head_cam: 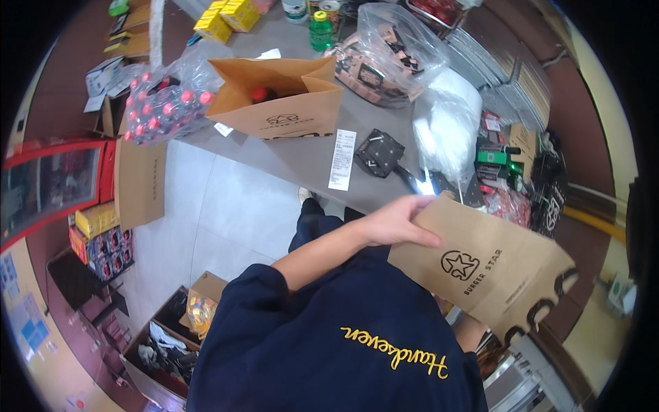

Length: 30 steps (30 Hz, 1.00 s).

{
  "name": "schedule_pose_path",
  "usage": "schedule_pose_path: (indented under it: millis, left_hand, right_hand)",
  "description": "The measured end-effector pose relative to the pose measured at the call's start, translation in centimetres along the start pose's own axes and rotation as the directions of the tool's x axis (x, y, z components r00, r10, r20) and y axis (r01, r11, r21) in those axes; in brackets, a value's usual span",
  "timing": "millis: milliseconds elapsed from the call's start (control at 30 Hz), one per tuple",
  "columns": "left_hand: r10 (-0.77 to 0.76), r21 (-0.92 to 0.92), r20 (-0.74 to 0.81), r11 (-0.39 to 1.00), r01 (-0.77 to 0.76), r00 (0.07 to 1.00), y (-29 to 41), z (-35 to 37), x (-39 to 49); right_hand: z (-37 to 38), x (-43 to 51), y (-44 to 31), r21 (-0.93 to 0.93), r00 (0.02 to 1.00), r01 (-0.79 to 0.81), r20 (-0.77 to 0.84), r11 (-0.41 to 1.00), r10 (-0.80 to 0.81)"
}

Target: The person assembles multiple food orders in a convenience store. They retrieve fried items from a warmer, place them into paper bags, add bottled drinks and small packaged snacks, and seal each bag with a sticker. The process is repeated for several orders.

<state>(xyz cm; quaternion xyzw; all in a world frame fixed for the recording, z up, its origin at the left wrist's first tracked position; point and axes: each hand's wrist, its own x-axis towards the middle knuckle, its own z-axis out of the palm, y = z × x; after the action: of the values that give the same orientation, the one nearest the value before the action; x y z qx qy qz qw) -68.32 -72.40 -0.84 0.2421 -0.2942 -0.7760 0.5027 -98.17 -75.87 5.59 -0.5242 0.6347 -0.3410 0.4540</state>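
Note:
My left hand [404, 224] grips the top edge of a brown paper bag [494, 257] printed with a star logo, its thumb on the front face. My right hand is hidden behind this bag; only part of the forearm shows below it. On the grey table [278, 154] an upright, open brown paper bag [288, 116] has a red-capped bottle [260, 94] inside. A printed receipt [342, 160] lies near the table's front edge. To its right is a black wrapped packet [380, 153].
Bagged red-capped bottles [165, 110] stand at the table's left end. A clear bag of pink-and-black packets [381, 72], a green bottle [321, 33], a white plastic bundle [447, 123] and stacked foil-like sheets [494, 67] occupy the far and right sides. Open cartons [154, 391] sit on the floor.

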Motion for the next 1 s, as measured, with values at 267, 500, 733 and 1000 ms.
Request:
schedule_pose_path:
  millis: [267,500,733,1000]
  left_hand:
    - [-0.244,-0.284,0.092,0.923,0.260,0.965,-1.8,-2.4,-6.0]
    - [-0.124,0.174,0.043,0.978,0.115,0.991,1.7,-0.3,-7.4]
    - [-0.125,0.350,0.178,0.935,0.056,0.976,-0.5,5.2,-3.3]
    - [-0.368,0.026,0.104,0.930,0.368,0.924,-2.4,3.5,-2.5]
  right_hand:
    - [-4.2,-2.9,5.3,0.005,0.948,-0.044,-0.314,0.999,0.043]
    - [-7.4,-3.6,0.8,-0.064,0.653,0.042,-0.753,0.997,-0.076]
    - [4.1,-10.4,-3.9,0.092,0.854,-0.229,0.497,0.969,0.154]
    - [8.4,-8.4,-1.8,0.348,0.871,-0.264,0.486,0.900,0.068]
